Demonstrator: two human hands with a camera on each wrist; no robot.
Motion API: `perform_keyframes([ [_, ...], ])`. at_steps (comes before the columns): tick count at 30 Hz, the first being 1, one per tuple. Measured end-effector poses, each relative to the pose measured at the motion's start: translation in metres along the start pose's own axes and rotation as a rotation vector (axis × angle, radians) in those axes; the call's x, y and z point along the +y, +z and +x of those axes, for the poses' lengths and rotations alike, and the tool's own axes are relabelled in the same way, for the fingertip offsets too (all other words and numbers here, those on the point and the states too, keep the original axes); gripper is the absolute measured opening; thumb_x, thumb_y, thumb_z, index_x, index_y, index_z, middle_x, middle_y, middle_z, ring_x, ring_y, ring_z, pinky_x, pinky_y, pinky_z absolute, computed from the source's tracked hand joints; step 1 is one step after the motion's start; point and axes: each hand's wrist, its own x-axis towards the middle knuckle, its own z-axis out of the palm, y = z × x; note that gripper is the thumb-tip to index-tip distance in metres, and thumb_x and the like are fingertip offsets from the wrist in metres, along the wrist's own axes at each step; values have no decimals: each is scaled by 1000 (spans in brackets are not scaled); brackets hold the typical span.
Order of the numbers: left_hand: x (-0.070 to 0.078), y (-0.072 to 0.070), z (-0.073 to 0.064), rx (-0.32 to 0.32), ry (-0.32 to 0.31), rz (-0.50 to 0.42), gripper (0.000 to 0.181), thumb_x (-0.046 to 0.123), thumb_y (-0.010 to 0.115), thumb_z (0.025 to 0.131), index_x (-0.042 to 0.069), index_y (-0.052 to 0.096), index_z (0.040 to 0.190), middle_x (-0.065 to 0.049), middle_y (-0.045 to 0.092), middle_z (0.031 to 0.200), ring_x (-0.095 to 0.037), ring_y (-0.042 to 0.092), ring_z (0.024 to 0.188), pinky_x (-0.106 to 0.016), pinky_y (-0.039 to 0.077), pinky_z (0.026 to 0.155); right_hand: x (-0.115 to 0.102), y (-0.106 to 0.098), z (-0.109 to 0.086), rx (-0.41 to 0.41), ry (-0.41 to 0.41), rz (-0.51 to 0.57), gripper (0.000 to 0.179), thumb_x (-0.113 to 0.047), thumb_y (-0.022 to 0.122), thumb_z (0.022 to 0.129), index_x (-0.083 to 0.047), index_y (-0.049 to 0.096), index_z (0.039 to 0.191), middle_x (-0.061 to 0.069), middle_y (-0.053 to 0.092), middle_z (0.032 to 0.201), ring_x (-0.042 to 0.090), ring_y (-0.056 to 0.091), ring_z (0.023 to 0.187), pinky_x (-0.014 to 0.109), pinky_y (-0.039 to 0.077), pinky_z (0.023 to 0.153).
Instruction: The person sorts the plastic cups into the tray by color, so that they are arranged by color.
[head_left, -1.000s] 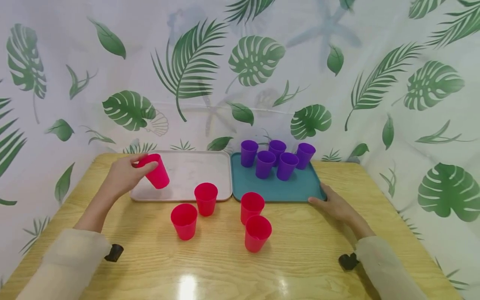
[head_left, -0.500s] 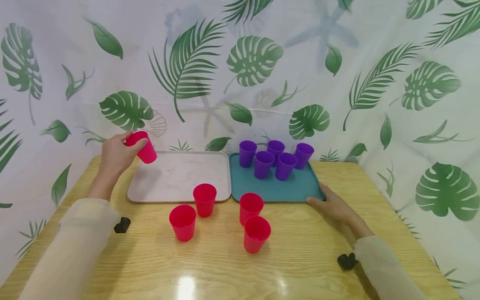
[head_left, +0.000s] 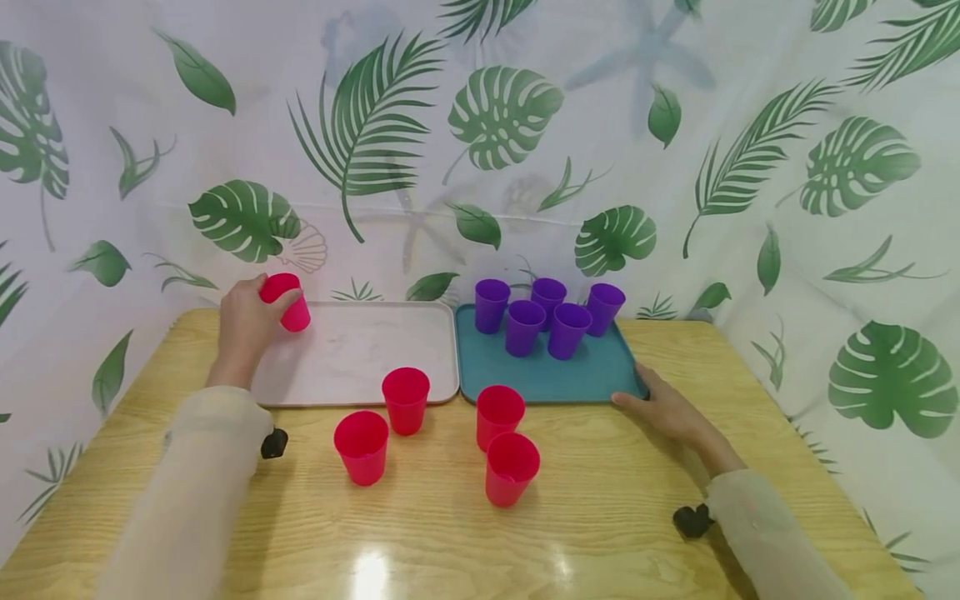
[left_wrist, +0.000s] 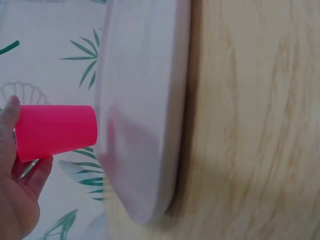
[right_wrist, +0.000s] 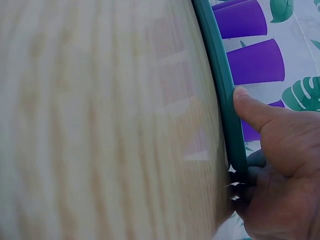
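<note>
My left hand (head_left: 243, 325) grips a red plastic cup (head_left: 297, 313) near its rim, thumb on one side and fingers round the other. In the left wrist view the cup (left_wrist: 60, 129) points base-first at the white tray (left_wrist: 142, 100), a small gap between them. It is over the tray's back left corner, mouth up. My right hand (head_left: 667, 408) holds the front right corner of the teal tray (head_left: 517, 379). In the right wrist view the thumb (right_wrist: 250, 107) presses on the tray's rim while the other fingers curl around the corner.
Several purple cups (head_left: 567, 332) stand upright toward the back of the teal tray. In front of the trays, on the wooden table (head_left: 600, 500), stand several red cups: one pair on the left (head_left: 363, 454), another pair nearer the middle (head_left: 510, 479). A leaf-print cloth (head_left: 465, 242) hangs behind.
The left hand first lifted the red cup up and back, then lowered it slightly and brought it more upright over the back left corner. The right hand stays at the teal tray.
</note>
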Motion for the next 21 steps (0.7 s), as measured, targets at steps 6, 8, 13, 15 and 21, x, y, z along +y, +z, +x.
perform_keyframes([
  [6, -5, 13, 1, 15, 19, 49, 71, 26, 70, 100, -7, 38, 154, -33, 46, 149, -50, 45, 136, -56, 45, 108, -1, -1, 0, -4, 4, 2, 97, -47, 57, 105, 14, 5, 159, 41, 6, 163, 58, 8, 149, 67, 11, 120],
  [8, -7, 17, 1, 18, 9, 56, 71, 26, 70, 100, -7, 38, 155, -32, 45, 151, -49, 44, 137, -56, 44, 109, -1, -1, 0, -5, 4, 4, 96, -47, 57, 105, 14, 5, 159, 41, 6, 163, 58, 8, 149, 67, 11, 120],
  [13, -5, 23, 2, 21, -8, 59, 72, 27, 70, 100, -5, 38, 155, -32, 45, 151, -49, 44, 138, -57, 44, 109, -1, -1, 0, -4, 9, 15, 96, -46, 57, 105, 13, 4, 159, 40, 5, 163, 57, 6, 150, 67, 10, 120],
  [15, -3, 23, 2, 7, -12, 60, 73, 28, 70, 100, -5, 36, 156, -32, 45, 151, -49, 43, 138, -57, 44, 109, -1, -1, 0, -3, 12, 18, 96, -46, 57, 105, 14, 4, 159, 40, 5, 163, 57, 6, 150, 67, 10, 120],
  [21, -1, 23, 2, -40, -34, 72, 75, 29, 67, 101, -4, 32, 158, -32, 43, 150, -50, 42, 138, -58, 43, 110, -1, -1, -1, -1, 8, 18, 95, -46, 57, 106, 14, 4, 159, 40, 5, 163, 57, 6, 150, 67, 10, 120],
])
